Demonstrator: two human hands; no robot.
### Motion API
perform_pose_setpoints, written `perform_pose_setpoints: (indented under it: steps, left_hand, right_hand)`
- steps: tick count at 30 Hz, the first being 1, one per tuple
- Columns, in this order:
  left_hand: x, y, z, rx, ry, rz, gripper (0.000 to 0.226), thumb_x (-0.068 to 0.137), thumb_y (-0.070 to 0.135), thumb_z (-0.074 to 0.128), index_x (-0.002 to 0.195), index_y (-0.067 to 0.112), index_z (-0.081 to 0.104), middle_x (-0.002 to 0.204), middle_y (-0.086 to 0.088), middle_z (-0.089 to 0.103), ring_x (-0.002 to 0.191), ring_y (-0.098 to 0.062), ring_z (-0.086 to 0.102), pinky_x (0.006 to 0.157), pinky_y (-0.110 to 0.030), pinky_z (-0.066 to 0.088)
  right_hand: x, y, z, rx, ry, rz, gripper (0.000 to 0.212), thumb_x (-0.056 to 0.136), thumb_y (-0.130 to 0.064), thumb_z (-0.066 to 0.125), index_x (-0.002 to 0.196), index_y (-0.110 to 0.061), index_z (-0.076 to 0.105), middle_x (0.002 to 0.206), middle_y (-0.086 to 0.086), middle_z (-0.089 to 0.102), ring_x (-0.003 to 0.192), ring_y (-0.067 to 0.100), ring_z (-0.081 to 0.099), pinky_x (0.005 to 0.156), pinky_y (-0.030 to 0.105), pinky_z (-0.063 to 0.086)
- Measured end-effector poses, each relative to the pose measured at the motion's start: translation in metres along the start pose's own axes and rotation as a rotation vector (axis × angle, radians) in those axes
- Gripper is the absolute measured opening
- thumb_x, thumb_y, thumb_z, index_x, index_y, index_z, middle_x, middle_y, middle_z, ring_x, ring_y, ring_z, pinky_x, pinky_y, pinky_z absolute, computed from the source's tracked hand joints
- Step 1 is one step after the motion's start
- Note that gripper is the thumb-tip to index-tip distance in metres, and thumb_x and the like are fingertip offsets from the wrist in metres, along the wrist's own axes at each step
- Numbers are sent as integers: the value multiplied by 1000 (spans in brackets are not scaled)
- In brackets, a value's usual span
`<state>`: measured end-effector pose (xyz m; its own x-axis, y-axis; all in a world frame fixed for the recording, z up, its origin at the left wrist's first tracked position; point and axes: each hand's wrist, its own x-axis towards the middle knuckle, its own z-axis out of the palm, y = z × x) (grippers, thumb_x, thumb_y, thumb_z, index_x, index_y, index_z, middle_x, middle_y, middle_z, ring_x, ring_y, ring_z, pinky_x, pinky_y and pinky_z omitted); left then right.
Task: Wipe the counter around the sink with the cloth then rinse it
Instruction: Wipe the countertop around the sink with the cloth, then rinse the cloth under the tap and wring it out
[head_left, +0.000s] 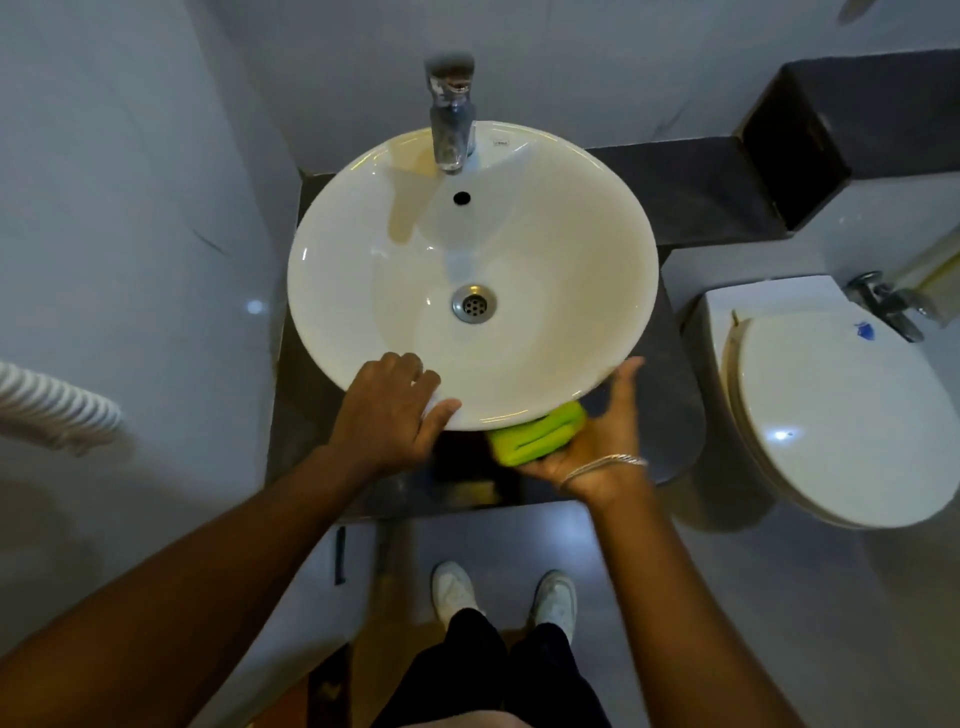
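Green cloth (537, 434) folded into a thick wad, lower centre of the frame, tucked under the near rim of the white sink (587, 249) and lying on the dark tabletop (675, 415). Right hand (597, 447) cupped against the cloth from the right, palm turned up and fingers spread, thumb reaching up beside the sink's rim; probably pressing rather than pinching, though blur makes the contact hard to read. Thin silver bracelet (605, 467) across that wrist. Left hand (389, 410) laid flat over the near-left rim of the sink, fingers loosely spread, gripping nothing else. Drain (473, 304) at the basin's centre, chrome tap (452, 117) at the top. White toilet (841, 415) with closed lid at right, ribbed white hose (52, 410) at the left edge, white shoes (504, 597) on the grey floor below.
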<state>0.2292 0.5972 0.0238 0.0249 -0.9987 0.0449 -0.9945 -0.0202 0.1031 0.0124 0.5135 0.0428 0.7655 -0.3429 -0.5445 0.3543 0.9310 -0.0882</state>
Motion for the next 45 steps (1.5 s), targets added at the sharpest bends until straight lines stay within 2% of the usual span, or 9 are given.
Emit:
perform_pose_setpoints:
  steps: [5,10,15,23,29,32,36,40,45]
  left_hand:
    - [2,-2,5,39,11,-14,58,95,52,24,91,13,66,86,-8,64,76,-26,54,65,-34,36]
    - [2,-3,7,19,39,5,57,95,53,25,91,14,67,86,-7,64,77,-25,53,65,-35,37]
    - [3,0,5,30,40,-5,51,94,52,30,89,16,65,84,-7,61,79,-28,52,66,-38,36]
    - [0,-4,-12,-325,-174,-130,75,80,57,7,109,19,64,110,-7,64,104,-30,54,91,-42,40]
    - [-5,4,-51,-1451,-95,-457,35,83,44,50,100,17,66,100,-8,69,98,-26,62,91,-38,48]
    - [3,10,-69,-2063,-161,-615,70,79,62,52,127,12,55,123,-23,60,112,-38,55,100,-52,40]
    - [36,41,-74,-2386,-163,-552,82,72,60,63,136,10,51,137,-19,55,122,-37,54,100,-55,45]
    - [91,44,-65,-2366,78,-809,44,86,25,55,127,11,61,114,-15,71,97,-30,71,74,-42,60]
    - [145,23,-44,-2254,152,-912,32,93,13,45,116,16,67,105,-15,74,90,-35,72,70,-54,59]
  right_hand:
    - [-15,-79,-8,-264,242,-395,104,53,-94,36,125,-24,63,130,8,63,118,32,60,101,55,42]
    - [8,-44,10,-279,377,-432,108,44,-99,39,117,-23,63,83,-2,76,74,17,71,68,32,56]
    - [23,64,21,12,191,-182,107,51,-96,38,126,-24,62,124,14,66,119,39,54,98,62,40]
    - [22,113,41,-30,161,-3,88,69,-76,54,132,-14,57,135,22,56,128,41,49,108,59,33]
    - [-26,93,53,-232,85,-104,63,55,-15,83,115,-1,68,115,25,68,103,42,66,85,49,56]
    - [-19,52,76,-180,27,-196,68,38,-12,87,105,-7,74,118,24,67,99,44,67,91,56,51]
    - [18,7,109,-253,146,-260,54,72,-13,57,125,-6,61,121,23,65,100,39,65,88,48,51]
    - [54,-32,135,-667,305,-165,36,84,-25,57,116,-9,59,106,19,67,94,35,66,79,48,55]
    - [82,-102,156,-1751,437,-398,70,71,-46,73,126,-14,43,124,13,58,110,31,60,93,42,50]
